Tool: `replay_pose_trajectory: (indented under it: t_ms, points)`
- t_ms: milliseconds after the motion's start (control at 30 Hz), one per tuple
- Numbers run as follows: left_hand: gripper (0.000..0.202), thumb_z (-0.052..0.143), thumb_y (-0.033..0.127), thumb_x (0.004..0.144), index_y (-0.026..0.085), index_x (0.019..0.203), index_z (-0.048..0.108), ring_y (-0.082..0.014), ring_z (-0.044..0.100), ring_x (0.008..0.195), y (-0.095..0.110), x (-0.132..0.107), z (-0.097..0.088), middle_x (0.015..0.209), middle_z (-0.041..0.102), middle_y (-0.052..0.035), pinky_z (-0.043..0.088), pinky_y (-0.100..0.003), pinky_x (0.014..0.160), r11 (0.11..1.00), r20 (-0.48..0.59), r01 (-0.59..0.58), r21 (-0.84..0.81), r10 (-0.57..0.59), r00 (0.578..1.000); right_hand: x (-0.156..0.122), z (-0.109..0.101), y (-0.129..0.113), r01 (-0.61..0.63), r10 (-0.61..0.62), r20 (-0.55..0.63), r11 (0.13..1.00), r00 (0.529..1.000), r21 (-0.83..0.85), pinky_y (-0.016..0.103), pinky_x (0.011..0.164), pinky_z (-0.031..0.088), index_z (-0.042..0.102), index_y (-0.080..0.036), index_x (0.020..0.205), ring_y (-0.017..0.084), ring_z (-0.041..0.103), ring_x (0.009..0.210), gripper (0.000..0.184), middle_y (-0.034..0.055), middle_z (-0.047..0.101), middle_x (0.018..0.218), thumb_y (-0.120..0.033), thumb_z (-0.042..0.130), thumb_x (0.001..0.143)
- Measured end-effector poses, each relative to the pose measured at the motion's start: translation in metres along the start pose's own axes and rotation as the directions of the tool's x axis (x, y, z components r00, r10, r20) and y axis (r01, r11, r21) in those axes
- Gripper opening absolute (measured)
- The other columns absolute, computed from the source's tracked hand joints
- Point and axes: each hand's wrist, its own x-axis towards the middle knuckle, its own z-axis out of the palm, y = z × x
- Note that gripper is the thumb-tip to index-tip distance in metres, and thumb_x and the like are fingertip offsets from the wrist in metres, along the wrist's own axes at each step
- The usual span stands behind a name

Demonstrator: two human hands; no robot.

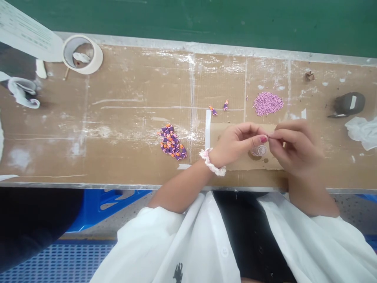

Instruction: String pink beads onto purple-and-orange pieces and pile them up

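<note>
My left hand [237, 143] and my right hand [294, 147] meet fingertip to fingertip above a small clear round cap [259, 150] on the workbench [118, 129]. Both hands pinch something tiny between thumb and forefinger; I cannot make out what it is. A pile of small pink beads [268, 103] lies just beyond the hands. A heap of small purple-and-orange figures [172, 142] lies to the left of my left hand. Two more such figures [219, 108] sit apart near the beads. A pale scrunchie [212, 162] circles my left wrist.
A roll of tape [82, 54] stands at the back left, next to a white paper sheet [26, 33] and a crumpled white strip [22, 91]. A dark grey object [349, 104] and a white cloth [363, 131] lie at the right. A blue stool [100, 206] stands below the bench edge.
</note>
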Motion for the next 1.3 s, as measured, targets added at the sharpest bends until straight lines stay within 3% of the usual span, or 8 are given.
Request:
replay_pose_trajectory:
  t_ms: [267,500,733,833,967,1067,1167,1300]
  points:
    - [0.032,0.075,0.042,0.076,0.014,0.08,0.061,-0.0029,0.052,0.057,-0.005,0.0,0.005,0.069,0.06,0.0034,0.043,-0.018,0.055,0.999,-0.079,-0.025,-0.025,0.023,0.997,-0.003,0.0,0.007,0.139,-0.138,0.013,0.98,0.99,-0.142,0.029,0.059,0.051,0.063,-0.022,0.106,0.016,0.064,0.074,0.032,0.0058,0.065,0.087,-0.006,0.068,0.08]
    - [0.035,0.075,0.046,0.075,0.015,0.081,0.06,-0.0039,0.053,0.058,-0.006,0.0,0.005,0.071,0.06,0.003,0.045,-0.019,0.056,1.0,-0.07,-0.027,-0.01,0.026,0.997,-0.001,0.002,0.005,0.035,-0.037,-0.027,0.998,0.999,-0.055,0.03,0.055,0.048,0.064,-0.03,0.104,0.015,0.062,0.069,0.032,0.0023,0.066,0.085,-0.01,0.068,0.081]
    - [0.031,0.068,0.047,0.082,0.017,0.085,0.064,-0.0079,0.059,0.07,-0.005,-0.006,0.01,0.078,0.063,0.0002,0.05,-0.022,0.065,0.966,-0.118,-0.116,0.232,0.146,0.982,-0.008,0.01,0.0,-0.163,0.179,-0.117,0.978,0.977,0.134,0.032,0.052,0.044,0.066,-0.028,0.093,0.016,0.057,0.067,0.019,0.0015,0.062,0.081,-0.013,0.067,0.081]
    - [0.024,0.065,0.041,0.086,0.017,0.087,0.065,-0.0074,0.057,0.068,-0.005,-0.006,0.009,0.079,0.064,-0.0005,0.049,-0.022,0.064,0.848,-0.097,-0.282,0.449,0.36,0.928,-0.007,0.013,-0.002,-0.314,0.358,-0.08,0.889,0.93,0.333,0.031,0.049,0.043,0.065,-0.028,0.084,0.015,0.056,0.061,0.01,0.0005,0.059,0.077,-0.017,0.064,0.085]
    - [0.009,0.064,0.026,0.088,0.018,0.09,0.065,-0.0086,0.058,0.072,-0.007,-0.006,0.006,0.081,0.064,-0.0013,0.047,-0.022,0.064,0.462,0.039,-0.481,0.745,0.69,0.723,-0.006,0.014,-0.002,-0.469,0.523,0.088,0.661,0.848,0.585,0.025,0.04,0.035,0.065,-0.024,0.08,0.009,0.047,0.05,0.006,-0.001,0.058,0.075,-0.019,0.065,0.084]
    - [0.005,0.06,0.02,0.09,0.019,0.093,0.064,-0.0103,0.062,0.078,-0.008,-0.005,0.005,0.087,0.067,-0.0029,0.05,-0.024,0.068,0.242,0.148,-0.497,0.833,0.769,0.622,-0.004,0.014,-0.003,-0.543,0.569,0.207,0.518,0.796,0.661,0.022,0.034,0.028,0.064,-0.022,0.077,0.006,0.041,0.044,0.007,-0.0021,0.058,0.073,-0.021,0.066,0.084]
    - [0.007,0.057,0.018,0.091,0.02,0.093,0.063,-0.0118,0.063,0.081,-0.009,-0.005,0.003,0.087,0.067,-0.0037,0.05,-0.026,0.07,0.146,0.224,-0.505,0.851,0.769,0.599,-0.001,0.014,-0.003,-0.562,0.582,0.239,0.473,0.778,0.678,0.022,0.033,0.027,0.064,-0.021,0.074,0.005,0.04,0.042,0.008,-0.0026,0.057,0.07,-0.02,0.066,0.082]
    - [0.01,0.053,0.021,0.093,0.021,0.088,0.062,-0.014,0.062,0.08,-0.008,-0.004,0.0,0.083,0.065,-0.004,0.05,-0.03,0.072,0.122,0.254,-0.47,0.874,0.709,0.658,-0.002,0.011,-0.004,-0.566,0.562,0.224,0.56,0.796,0.605,0.023,0.036,0.032,0.064,-0.021,0.075,0.006,0.044,0.045,0.009,-0.0021,0.058,0.071,-0.017,0.064,0.083]
